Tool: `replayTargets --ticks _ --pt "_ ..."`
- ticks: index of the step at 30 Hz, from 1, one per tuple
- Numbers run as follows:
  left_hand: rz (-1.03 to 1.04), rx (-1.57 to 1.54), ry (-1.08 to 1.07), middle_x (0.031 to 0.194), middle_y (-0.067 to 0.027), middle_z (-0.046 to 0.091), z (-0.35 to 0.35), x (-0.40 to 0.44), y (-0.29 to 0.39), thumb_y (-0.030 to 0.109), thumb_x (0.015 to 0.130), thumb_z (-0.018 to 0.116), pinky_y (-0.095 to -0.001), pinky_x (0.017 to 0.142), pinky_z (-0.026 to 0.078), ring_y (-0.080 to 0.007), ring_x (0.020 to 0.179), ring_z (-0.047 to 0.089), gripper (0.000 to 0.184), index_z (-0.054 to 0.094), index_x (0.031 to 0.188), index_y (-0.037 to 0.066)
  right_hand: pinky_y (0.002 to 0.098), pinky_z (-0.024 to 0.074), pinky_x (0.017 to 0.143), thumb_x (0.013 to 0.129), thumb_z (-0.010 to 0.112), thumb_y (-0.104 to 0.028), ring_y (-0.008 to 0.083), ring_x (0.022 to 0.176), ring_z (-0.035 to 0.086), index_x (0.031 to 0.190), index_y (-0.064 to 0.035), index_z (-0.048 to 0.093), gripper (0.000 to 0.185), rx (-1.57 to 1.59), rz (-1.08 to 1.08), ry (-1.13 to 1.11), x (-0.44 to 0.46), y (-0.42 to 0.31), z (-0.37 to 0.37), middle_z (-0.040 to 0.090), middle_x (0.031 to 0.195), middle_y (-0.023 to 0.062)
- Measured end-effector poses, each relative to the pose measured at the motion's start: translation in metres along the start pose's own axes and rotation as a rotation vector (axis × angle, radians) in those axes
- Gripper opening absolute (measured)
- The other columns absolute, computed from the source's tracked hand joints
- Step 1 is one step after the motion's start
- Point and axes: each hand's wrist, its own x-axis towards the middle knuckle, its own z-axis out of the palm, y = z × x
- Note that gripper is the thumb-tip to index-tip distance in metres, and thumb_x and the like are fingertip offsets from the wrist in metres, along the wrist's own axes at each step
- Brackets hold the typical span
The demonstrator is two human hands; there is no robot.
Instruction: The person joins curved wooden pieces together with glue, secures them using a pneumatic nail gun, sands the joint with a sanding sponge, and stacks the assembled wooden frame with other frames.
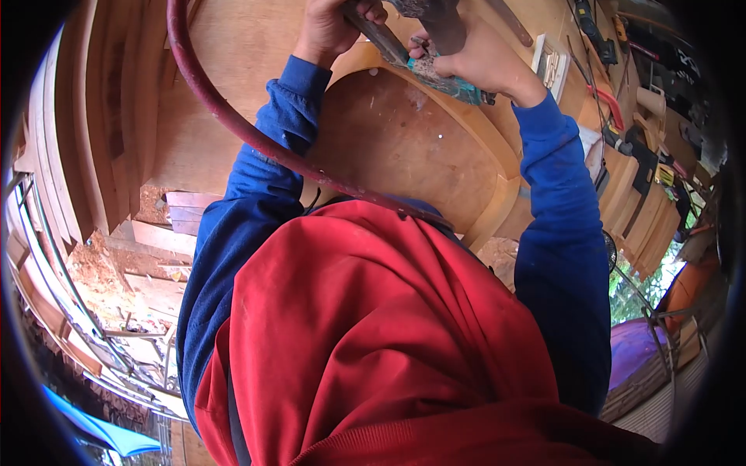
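Note:
At the top of the head view, both my hands are on a dusty grey and teal hand tool (454, 87), whose exact kind I cannot make out. My left hand (329, 29) is closed around its long dark bar at the upper left. My right hand (491, 60) wraps the thick grey part, fingers curled in. The tool is over a curved wooden rim (468, 118) that borders a brown wooden panel (388, 128). The upper end of the tool is cut off by the frame's edge. A dark red hose (225, 116) crosses in front of my left forearm toward my waist.
Curved wooden boards (85, 116) stand stacked at the left. On the right lie a red-handled tool (611, 107), a black tool (643, 165) and more wood pieces (651, 233). Scraps and sawdust (97, 272) cover the ground at the lower left.

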Motion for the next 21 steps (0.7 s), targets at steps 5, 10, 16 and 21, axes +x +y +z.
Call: replayTargets --ticks 5,10,16,21 --pt "0.120 0.034 0.004 0.075 -0.0040 0.058 0.027 -0.005 0.006 0.019 0.092 0.062 -0.0289 0.052 0.047 -0.0170 0.058 0.055 0.030 0.053 0.119 0.012 0.0351 0.0579 0.080 0.067 0.076 -0.016 0.0245 0.080 0.074 0.096 0.0002 0.078 0.033 -0.065 -0.045 0.048 0.002 0.006 0.007 0.077 0.085 0.0134" --pt "0.160 0.007 0.012 0.077 -0.0049 0.060 0.018 -0.007 0.001 0.022 0.093 0.064 -0.0291 0.051 0.048 -0.0172 0.055 0.055 0.036 0.052 0.126 0.014 0.0350 0.0539 0.079 0.079 0.078 -0.002 0.0199 0.081 0.067 0.098 -0.0015 0.068 0.021 0.058 -0.090 -0.010 -0.007 -0.034 -0.001 0.071 0.086 0.0067" --pt "0.044 -0.194 -0.096 0.085 -0.0069 0.064 -0.045 0.009 -0.007 0.035 0.095 0.068 -0.0403 0.070 0.055 -0.0238 0.073 0.064 0.045 0.055 0.130 0.010 0.0413 0.0557 0.066 0.065 0.077 -0.012 0.0301 0.077 0.070 0.096 0.0070 0.066 0.038 -0.132 0.158 0.148 -0.004 -0.059 -0.005 0.070 0.081 0.0190" --pt "0.075 0.023 -0.062 0.084 -0.0001 0.063 -0.038 0.017 0.009 0.041 0.090 0.067 -0.0428 0.078 0.051 -0.0181 0.074 0.059 0.032 0.064 0.105 0.013 0.0411 0.0577 0.073 0.065 0.080 -0.017 0.0302 0.083 0.073 0.104 0.0042 0.071 0.045 -0.283 0.184 0.044 -0.013 -0.048 -0.005 0.073 0.089 0.0199"
